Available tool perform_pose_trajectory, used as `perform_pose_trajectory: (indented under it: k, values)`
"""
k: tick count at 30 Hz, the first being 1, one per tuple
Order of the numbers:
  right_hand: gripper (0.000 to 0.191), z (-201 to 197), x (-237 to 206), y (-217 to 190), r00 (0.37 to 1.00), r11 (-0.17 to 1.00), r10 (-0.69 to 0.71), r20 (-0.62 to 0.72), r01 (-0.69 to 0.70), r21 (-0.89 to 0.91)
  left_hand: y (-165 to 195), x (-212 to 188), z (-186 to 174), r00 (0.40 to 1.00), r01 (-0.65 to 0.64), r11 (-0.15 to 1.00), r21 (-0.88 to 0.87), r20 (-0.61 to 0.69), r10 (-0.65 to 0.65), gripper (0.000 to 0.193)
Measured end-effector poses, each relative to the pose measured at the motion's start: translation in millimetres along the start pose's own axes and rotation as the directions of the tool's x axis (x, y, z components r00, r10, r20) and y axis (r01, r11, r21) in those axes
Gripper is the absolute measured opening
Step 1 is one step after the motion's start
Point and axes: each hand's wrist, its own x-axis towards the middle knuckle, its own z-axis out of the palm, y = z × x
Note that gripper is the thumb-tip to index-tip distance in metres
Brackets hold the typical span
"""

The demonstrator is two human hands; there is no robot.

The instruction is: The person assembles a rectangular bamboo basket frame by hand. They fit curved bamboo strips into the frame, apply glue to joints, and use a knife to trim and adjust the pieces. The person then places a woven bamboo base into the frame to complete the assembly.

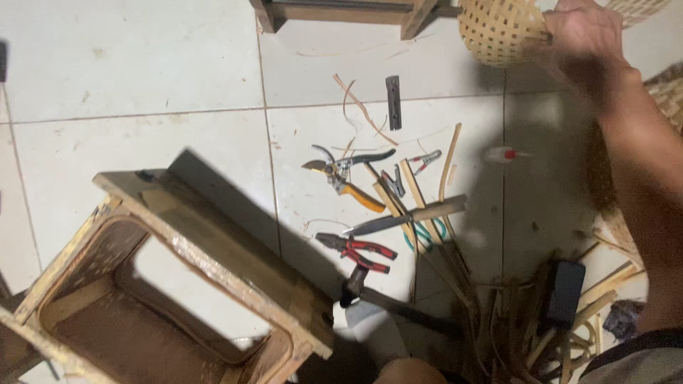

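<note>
My right hand point(580, 32) reaches out to the top right and grips the rim of a small woven bamboo basket point(498, 32), lifted above the tiled floor. My forearm runs down the right edge of the view. My left hand is out of view. At the lower left stands a rectangular woven basket fitted around a wooden frame point(213, 249), open side up and tilted.
On the white tile floor lie pruning shears point(345, 174), red-handled pliers point(359, 252), a knife point(409, 217), a hammer point(398, 302), bamboo strips point(448, 167), a small glue tube point(505, 154), a dark metal bar point(393, 103) and a black block point(565, 291). Wooden furniture legs point(341, 13) stand at the top.
</note>
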Motion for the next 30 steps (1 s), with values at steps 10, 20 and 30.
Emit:
perform_pose_trajectory:
  k: [10, 20, 30]
  values:
    - [0.005, -193.1, -42.3, -201.2, 0.905, 0.939, -0.324, -0.274, 0.344, 0.026, 157.4, -99.7, -151.8, 0.750, -0.637, 0.388, -0.666, -0.420, 0.510, 0.062]
    - [0.061, -310.3, -80.5, -440.2, 0.616, 0.713, -0.583, -0.530, 0.701, 0.031, 210.3, -136.6, -198.3, 0.744, -0.667, 0.290, -0.686, -0.594, 0.306, 0.059]
    - [0.100, -304.0, -22.1, -305.8, 0.871, 0.820, -0.397, -0.290, 0.478, 0.314, -28.6, -140.8, -182.2, 0.923, -0.360, 0.050, -0.932, -0.363, -0.129, 0.023]
